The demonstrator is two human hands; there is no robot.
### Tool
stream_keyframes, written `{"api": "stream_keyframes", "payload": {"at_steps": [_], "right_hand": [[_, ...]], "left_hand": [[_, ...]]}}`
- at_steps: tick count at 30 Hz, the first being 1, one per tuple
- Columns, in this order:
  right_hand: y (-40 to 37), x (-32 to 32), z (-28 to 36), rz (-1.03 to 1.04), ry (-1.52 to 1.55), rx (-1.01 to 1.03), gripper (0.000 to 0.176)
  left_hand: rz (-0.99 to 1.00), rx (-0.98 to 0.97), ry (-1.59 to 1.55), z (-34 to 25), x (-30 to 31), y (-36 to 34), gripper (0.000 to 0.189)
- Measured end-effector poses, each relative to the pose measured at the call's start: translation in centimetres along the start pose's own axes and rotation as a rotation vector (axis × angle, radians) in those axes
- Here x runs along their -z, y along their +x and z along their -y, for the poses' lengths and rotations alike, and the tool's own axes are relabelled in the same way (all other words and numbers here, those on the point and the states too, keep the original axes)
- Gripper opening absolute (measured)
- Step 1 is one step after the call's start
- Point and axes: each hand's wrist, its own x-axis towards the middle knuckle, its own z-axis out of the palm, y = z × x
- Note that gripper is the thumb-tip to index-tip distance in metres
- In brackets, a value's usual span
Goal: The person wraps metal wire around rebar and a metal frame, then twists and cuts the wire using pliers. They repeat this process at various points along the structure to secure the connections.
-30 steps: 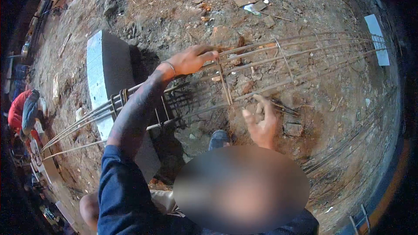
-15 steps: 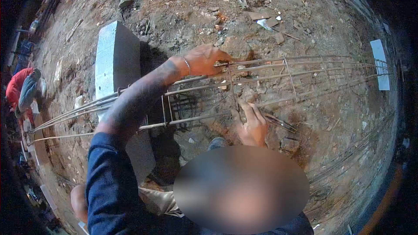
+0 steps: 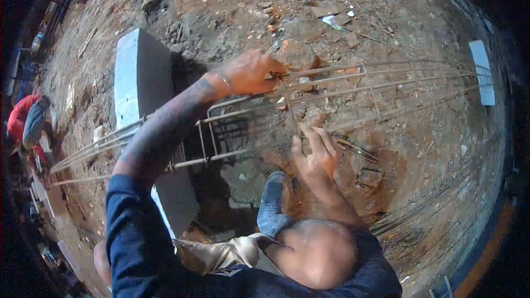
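A long rebar cage point(image 3: 232, 156) of thin bars and stirrups runs across the view over bare earth. On its upper bars my left hand point(image 3: 251, 72), with a bracelet at the wrist, is closed at the top of a stirrup; its fingertips are partly hidden. Lower down, my right hand point(image 3: 316, 152) has its curled thumb and fingers at the bottom end of that same stirrup point(image 3: 291, 111). The left part of the cage passes over a pale block point(image 3: 128, 77), with my left forearm above it.
A co-worker in red point(image 3: 25, 116) bends at the far left. A white board point(image 3: 482, 72) lies under the cage's far right end. Loose bars point(image 3: 419, 204) lie at the lower right. A shoe point(image 3: 276, 185) is below the cage. Rubble and scraps dot the ground.
My left hand has shifted slightly left and up with the bars. The cage has moved a little leftward in view. More of my right forearm and the shoe now show.
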Motion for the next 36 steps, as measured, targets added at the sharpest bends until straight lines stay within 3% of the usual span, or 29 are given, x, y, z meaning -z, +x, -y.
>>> {"api": "stream_keyframes", "payload": {"at_steps": [2,7,8,9,13,16,20,23,25,28,29,30,36], "right_hand": [[-0.6,-0.3,-0.2,0.016,-0.060,-0.007,0.026],[-0.7,0.0,-0.1,-0.068,-0.135,0.007,0.028],[-0.9,-0.1,0.1,-0.057,-0.111,-0.019,0.029],[-1.1,-0.1,0.1,-0.091,-0.139,-0.030,0.029],[-1.4,-0.9,0.2,-0.086,-0.074,-0.084,0.031],[-1.5,-0.7,0.5,-0.120,-0.108,-0.046,0.032],[-1.7,-1.4,-0.1,-0.221,-0.146,0.017,0.036],[-2.0,-1.2,0.4,-0.110,-0.118,-0.108,0.036],[-2.1,-1.5,0.2,-0.111,-0.121,-0.103,0.036],[-1.7,-1.1,0.2,-0.088,-0.088,-0.102,0.036],[-1.8,-1.7,-0.4,-0.128,-0.111,-0.065,0.036],[-2.2,-2.5,-0.9,-0.163,-0.119,-0.043,0.036],[-1.9,-1.1,0.3,-0.047,-0.062,-0.125,0.040]], "left_hand": [[0.333,0.243,-0.082,-2.2,1.9,1.4,0.028],[0.081,0.136,-0.128,-2.8,1.1,1.5,0.025],[0.092,0.164,-0.141,-3.1,1.4,1.2,0.029],[0.139,0.312,-0.179,-3.9,1.7,1.3,0.029],[-0.044,0.057,-0.130,-3.0,0.4,0.8,0.028],[0.046,0.131,-0.123,-2.9,0.3,0.3,0.026],[-0.035,0.036,-0.070,-3.5,0.5,0.3,0.024],[0.003,0.077,-0.121,-3.5,0.6,0.2,0.023],[0.078,0.151,-0.128,-3.2,0.6,0.5,0.019],[-0.029,0.112,-0.119,-3.8,0.8,0.5,0.016],[0.077,0.155,-0.052,-3.4,0.9,0.7,0.016],[0.059,0.156,-0.044,-3.2,0.9,1.0,0.016],[0.031,0.226,-0.151,-3.2,0.5,0.2,0.021]]}}
